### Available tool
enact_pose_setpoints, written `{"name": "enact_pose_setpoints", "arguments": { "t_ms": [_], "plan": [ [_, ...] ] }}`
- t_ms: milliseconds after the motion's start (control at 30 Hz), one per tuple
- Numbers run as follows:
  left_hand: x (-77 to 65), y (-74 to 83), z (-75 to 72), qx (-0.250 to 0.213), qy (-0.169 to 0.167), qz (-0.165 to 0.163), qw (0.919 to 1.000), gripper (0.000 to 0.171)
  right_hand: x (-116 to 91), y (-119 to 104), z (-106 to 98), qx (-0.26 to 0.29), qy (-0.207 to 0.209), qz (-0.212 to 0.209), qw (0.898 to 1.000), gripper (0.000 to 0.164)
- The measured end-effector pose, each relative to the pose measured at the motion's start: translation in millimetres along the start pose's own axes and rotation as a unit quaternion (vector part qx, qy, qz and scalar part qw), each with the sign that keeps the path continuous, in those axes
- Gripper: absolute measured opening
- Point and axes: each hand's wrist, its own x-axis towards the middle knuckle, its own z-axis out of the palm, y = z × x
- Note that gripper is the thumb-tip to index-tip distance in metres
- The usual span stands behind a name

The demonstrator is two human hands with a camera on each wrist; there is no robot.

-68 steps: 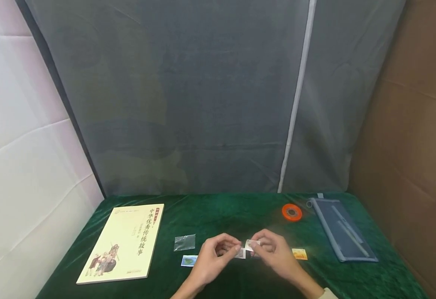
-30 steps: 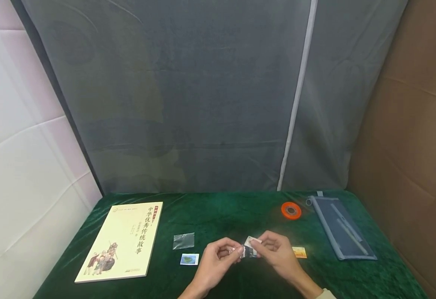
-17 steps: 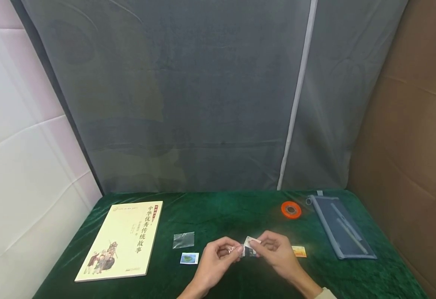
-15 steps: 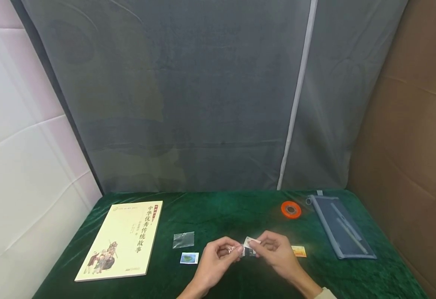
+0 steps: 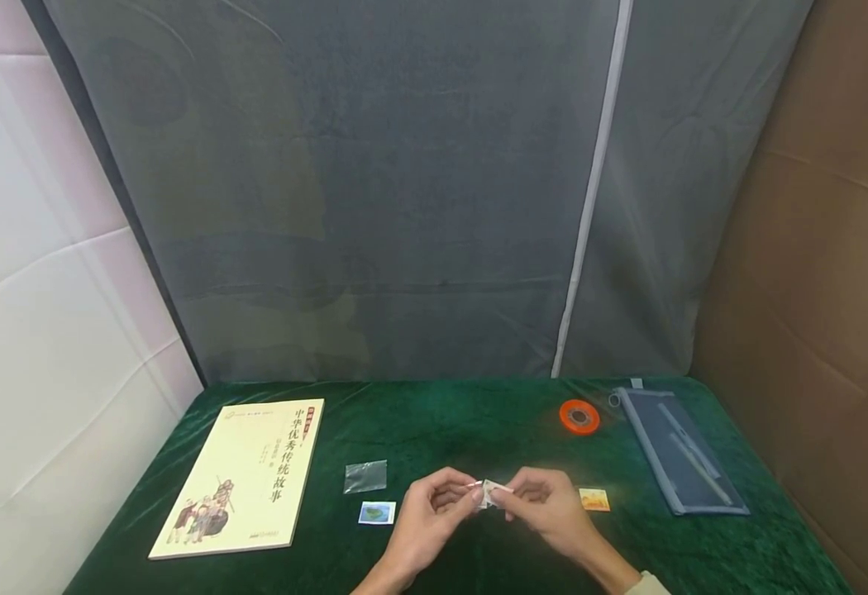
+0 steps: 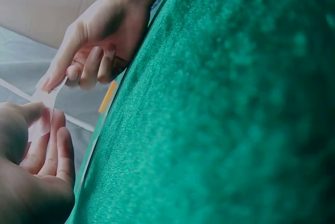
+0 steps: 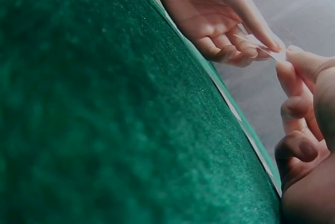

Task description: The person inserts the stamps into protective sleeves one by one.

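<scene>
Low over the cloth, my left hand and right hand meet fingertip to fingertip. The left thumb and fingers pinch a small clear plastic bag, mostly covered by those fingers. My right thumb and forefinger grip a small whitish stamp, which overlaps the bag's edge; whether its end is inside the bag I cannot tell. To the left lie a blue and green stamp and another clear plastic bag. Beside the right hand lies a yellow-orange stamp.
A cream book lies at the left of the green cloth. Toward the back right is an orange round case. A blue-grey mesh zip pouch with slim items inside lies at the right. Fabric walls enclose the table.
My right hand has shifted slightly left and tilted the stamp, bringing it closer to the left fingertips. The dark part of the bag seen earlier between the hands is now covered.
</scene>
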Motion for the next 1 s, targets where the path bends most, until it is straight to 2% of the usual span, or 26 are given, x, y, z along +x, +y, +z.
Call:
{"name": "enact_pose_setpoints", "arguments": {
  "t_ms": [433, 633, 1000],
  "plan": [
    [-0.7, 1.7, 0.1, -0.001, -0.009, 0.01, 0.9999, 0.02, -1.1, -3.0, 1.1, -0.002, -0.009, 0.023, 1.0, 0.013],
    [-0.3, 1.3, 0.2, -0.001, -0.008, 0.01, 0.9999, 0.02, -1.1, -2.9, 0.5, -0.001, -0.021, 0.006, 1.0, 0.013],
    [-1.2, 0.7, 0.5, -0.005, -0.028, 0.016, 0.9995, 0.018, -2.1, -5.1, 0.7, 0.008, -0.045, -0.022, 0.999, 0.011]
  ]
}}
